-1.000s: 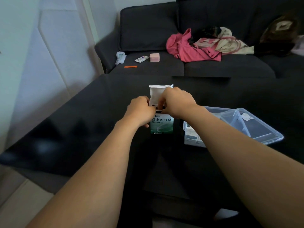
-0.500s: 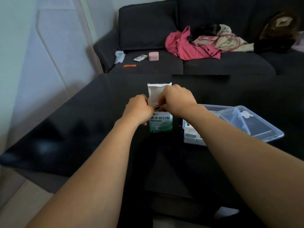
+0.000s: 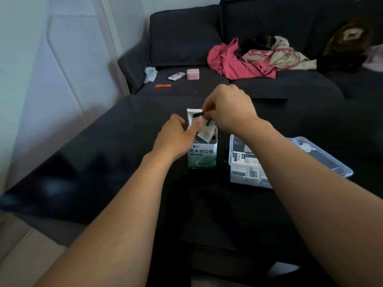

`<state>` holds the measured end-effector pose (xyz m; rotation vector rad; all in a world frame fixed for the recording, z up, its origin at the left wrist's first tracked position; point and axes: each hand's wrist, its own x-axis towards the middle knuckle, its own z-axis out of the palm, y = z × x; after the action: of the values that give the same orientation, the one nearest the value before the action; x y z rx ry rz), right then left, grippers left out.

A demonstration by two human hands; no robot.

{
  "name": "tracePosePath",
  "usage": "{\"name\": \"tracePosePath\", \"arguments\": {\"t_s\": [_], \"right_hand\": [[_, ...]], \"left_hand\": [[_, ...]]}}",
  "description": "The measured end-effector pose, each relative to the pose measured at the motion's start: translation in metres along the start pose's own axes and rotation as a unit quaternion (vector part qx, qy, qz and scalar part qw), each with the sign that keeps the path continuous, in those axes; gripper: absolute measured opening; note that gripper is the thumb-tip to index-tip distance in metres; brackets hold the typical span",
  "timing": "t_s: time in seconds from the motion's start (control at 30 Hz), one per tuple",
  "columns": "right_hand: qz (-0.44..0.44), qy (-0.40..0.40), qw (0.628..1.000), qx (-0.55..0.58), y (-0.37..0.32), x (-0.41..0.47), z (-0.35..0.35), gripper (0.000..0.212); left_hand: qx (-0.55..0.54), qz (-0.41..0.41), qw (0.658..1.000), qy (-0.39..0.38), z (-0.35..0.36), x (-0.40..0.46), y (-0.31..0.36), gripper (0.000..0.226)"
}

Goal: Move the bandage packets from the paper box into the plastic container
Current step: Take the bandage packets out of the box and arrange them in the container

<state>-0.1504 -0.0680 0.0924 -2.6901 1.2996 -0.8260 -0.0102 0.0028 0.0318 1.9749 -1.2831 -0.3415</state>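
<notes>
A white and green paper box (image 3: 202, 156) stands upright on the black table (image 3: 103, 162) with its top flap open. My left hand (image 3: 176, 135) holds the box at its left side, thumb by the opening. My right hand (image 3: 230, 108) pinches bandage packets (image 3: 207, 129) that stick halfway out of the box. A clear plastic container (image 3: 244, 168) sits just right of the box with several packets lying in it; my right forearm covers part of it.
The container's clear lid (image 3: 323, 158) lies open to the right. Behind the table is a dark sofa (image 3: 279, 85) with pink clothes (image 3: 238, 61), a pink case (image 3: 193, 74), a small white box (image 3: 176, 76) and an orange strip (image 3: 163, 85).
My right hand has risen and drawn packets up out of the box. My left hand has shifted down onto the box's side, and the box interior now shows.
</notes>
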Motion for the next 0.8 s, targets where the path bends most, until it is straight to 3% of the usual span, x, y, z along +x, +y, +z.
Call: {"name": "tracePosePath", "arguments": {"t_s": [0.2, 0.33, 0.47, 0.6, 0.8], "right_hand": [[-0.02, 0.018, 0.998, 0.065, 0.008, 0.006, -0.032, 0.011], [-0.031, 0.003, 0.989, 0.142, 0.017, 0.001, -0.047, 0.011], [-0.021, -0.045, 0.974, 0.223, 0.028, -0.005, -0.046, 0.011], [0.003, -0.065, 0.96, 0.272, 0.039, -0.009, -0.047, 0.014], [0.05, -0.072, 0.927, 0.365, 0.062, -0.017, -0.061, 0.029]], "left_hand": [[-0.067, 0.128, 0.985, 0.093, -0.003, 0.0, 0.006, 0.039], [-0.09, 0.187, 0.976, 0.066, -0.003, -0.002, 0.013, 0.016], [-0.129, 0.218, 0.966, 0.048, -0.004, -0.008, 0.02, 0.023], [-0.238, 0.153, 0.957, -0.06, -0.003, -0.014, 0.031, 0.021], [-0.375, -0.021, 0.908, -0.185, 0.002, -0.028, 0.051, 0.02]]}}
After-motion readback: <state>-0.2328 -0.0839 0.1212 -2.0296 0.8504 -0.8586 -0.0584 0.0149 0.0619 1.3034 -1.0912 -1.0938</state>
